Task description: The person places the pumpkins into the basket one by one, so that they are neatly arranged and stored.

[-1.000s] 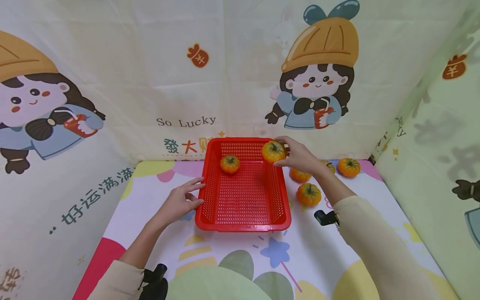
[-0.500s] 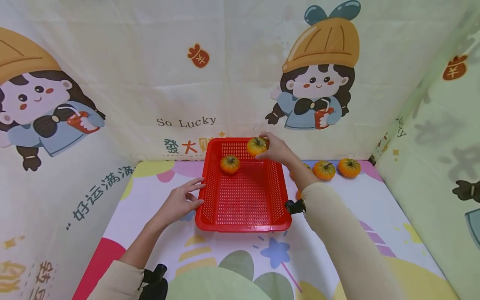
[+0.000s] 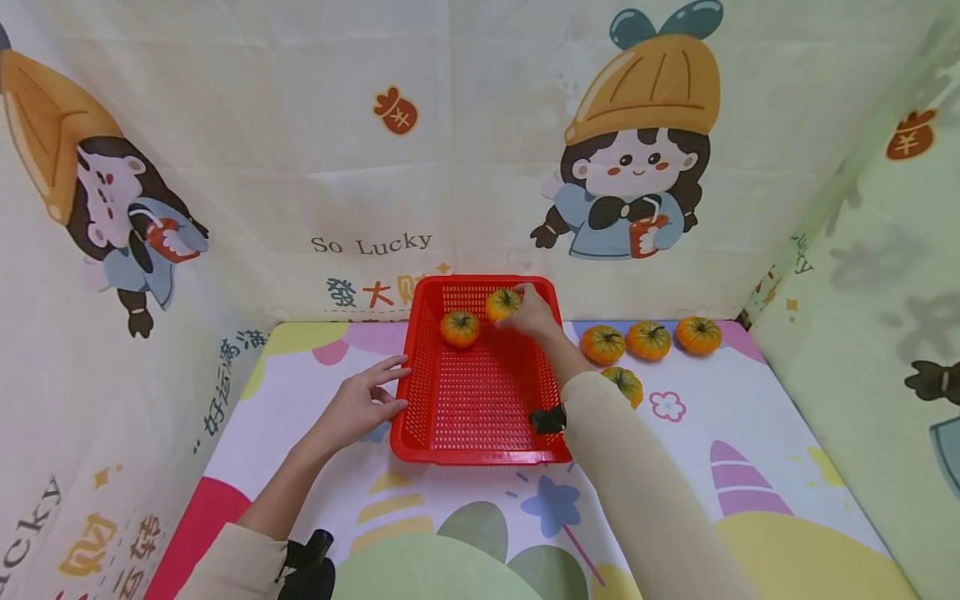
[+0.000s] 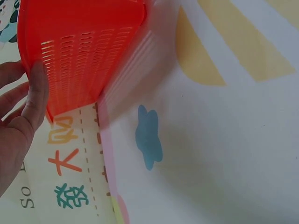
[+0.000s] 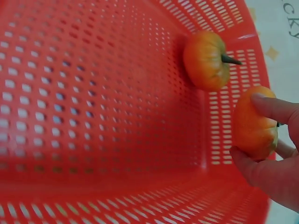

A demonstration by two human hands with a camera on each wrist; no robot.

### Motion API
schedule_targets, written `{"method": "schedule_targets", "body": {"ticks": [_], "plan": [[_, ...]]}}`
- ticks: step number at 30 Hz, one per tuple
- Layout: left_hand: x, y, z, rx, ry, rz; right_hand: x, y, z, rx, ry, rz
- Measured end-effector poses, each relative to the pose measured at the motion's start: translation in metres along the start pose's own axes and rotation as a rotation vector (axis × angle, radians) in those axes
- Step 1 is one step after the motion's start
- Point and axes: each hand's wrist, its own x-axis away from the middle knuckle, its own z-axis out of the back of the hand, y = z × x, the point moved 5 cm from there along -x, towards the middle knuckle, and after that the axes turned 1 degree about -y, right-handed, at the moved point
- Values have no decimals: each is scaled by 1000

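Observation:
In the head view my right hand [image 3: 530,312] pinches a small orange pumpkin [image 3: 502,306] inside the far end of a red perforated plastic basket [image 3: 480,456]. The right wrist view shows thumb and fingers around the held pumpkin [image 5: 254,123], its underside above the basket floor. A second small pumpkin [image 3: 460,330] sits to its left in the basket, its stem visible in the right wrist view. My left hand [image 3: 362,406] rests with extended fingertips against the basket's left rim; the left wrist view shows these fingers [image 4: 36,95] touching the outer wall.
Several more small pumpkins lie on the table right of the basket, among them one pumpkin [image 3: 698,335] near the back right and another pumpkin [image 3: 625,387] partly behind the right sleeve. A printed cloth backdrop [image 3: 480,167] rises behind the table.
My right hand has carried the pumpkin left from over the basket's right rim, then down inside beside the other pumpkin. My left hand has stayed at the rim.

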Motion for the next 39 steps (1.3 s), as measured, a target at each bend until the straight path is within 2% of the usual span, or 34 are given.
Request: {"method": "schedule_targets", "body": {"ticks": [6,16,30,39], "plan": [[1,1,1,-10,1,4,-3,9,-16,-38,30,-54],[1,-1,2,-11,-2,13,-5,21,-29,-71,36,-64],[0,-3,1,-19,-6,16,-4,30,-35,-42,44,-34],[-1,-2,0,-8,-6,8,-5,31,-35,-34,34,-50]]}}
